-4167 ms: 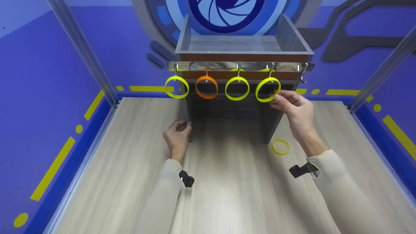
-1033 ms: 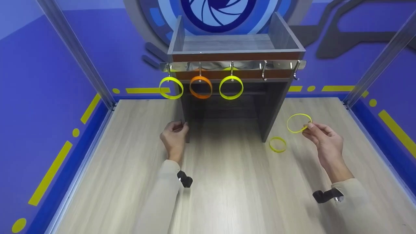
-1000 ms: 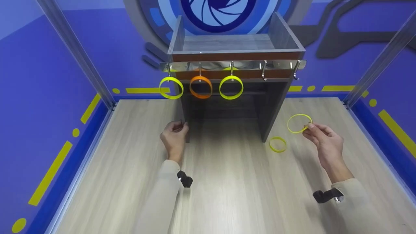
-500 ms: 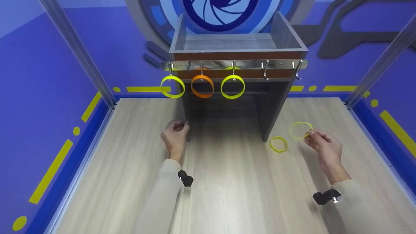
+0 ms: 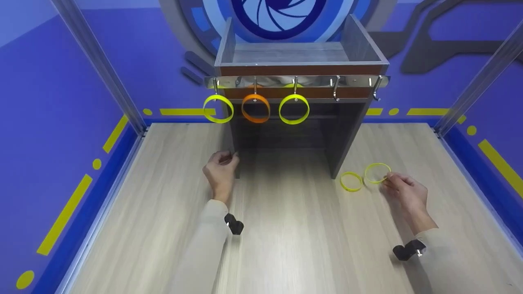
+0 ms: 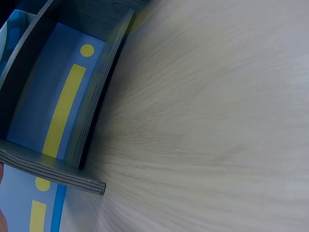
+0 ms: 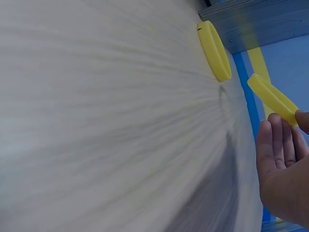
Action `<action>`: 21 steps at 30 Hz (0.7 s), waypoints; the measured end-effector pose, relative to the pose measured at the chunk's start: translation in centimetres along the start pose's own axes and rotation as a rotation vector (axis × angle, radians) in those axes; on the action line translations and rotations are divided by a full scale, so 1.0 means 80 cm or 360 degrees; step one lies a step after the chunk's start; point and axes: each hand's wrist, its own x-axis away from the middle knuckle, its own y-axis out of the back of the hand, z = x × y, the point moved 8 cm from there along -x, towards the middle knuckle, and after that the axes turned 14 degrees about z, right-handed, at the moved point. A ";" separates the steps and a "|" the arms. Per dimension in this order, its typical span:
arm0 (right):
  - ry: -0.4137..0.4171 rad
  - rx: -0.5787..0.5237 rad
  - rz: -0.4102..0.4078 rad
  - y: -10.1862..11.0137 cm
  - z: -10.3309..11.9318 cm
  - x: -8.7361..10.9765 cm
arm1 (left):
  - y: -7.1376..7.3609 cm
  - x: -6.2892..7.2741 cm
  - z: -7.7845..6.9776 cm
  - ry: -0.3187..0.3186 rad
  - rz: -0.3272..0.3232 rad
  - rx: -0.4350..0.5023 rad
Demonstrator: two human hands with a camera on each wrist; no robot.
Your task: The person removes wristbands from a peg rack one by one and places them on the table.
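Observation:
My right hand point(image 5: 408, 196) pinches a thin yellow ring point(image 5: 376, 164) by its near right side, low over the tabletop. In the right wrist view, the held yellow ring point(image 7: 273, 99) tilts between thumb and fingers, apart from the surface. A second yellow ring point(image 5: 351, 190) lies just left of it, by the foot of the grey wooden shelf point(image 5: 347, 134). My left hand point(image 5: 220, 171) grips the front edge of the shelf's left side panel low down; its fingertips are partly hidden. From the metal hook rail point(image 5: 271, 82) hang a yellow ring point(image 5: 218, 121), an orange ring point(image 5: 256, 121) and another yellow ring point(image 5: 294, 122).
The two right-hand hooks point(image 5: 336, 92) stick out bare from the rail. An open-topped compartment point(image 5: 290, 53) sits above the rail. Blue printed walls point(image 5: 73, 102) with metal corner posts point(image 5: 100, 69) enclose the wooden tabletop point(image 5: 282, 228).
Earlier the held ring hung on the fourth hook with my right hand at it. Now it is off, and that hand has lowered it beside the other loose ring. The left hand keeps its place.

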 end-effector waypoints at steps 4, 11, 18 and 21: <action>-0.0055 0.0069 -0.0021 0.008 -0.010 -0.004 | 0.000 -0.001 0.001 0.0000 -0.0001 0.0011; -0.0093 0.0118 -0.0014 0.012 -0.020 -0.007 | 0.000 0.000 0.001 0.0007 0.0001 0.0034; -0.0151 0.0174 0.0038 0.010 -0.025 -0.005 | 0.000 0.001 0.000 -0.0010 -0.0006 0.0013; -0.0166 0.0198 0.0050 0.008 -0.027 -0.005 | -0.001 0.000 0.002 -0.0006 -0.0008 0.0031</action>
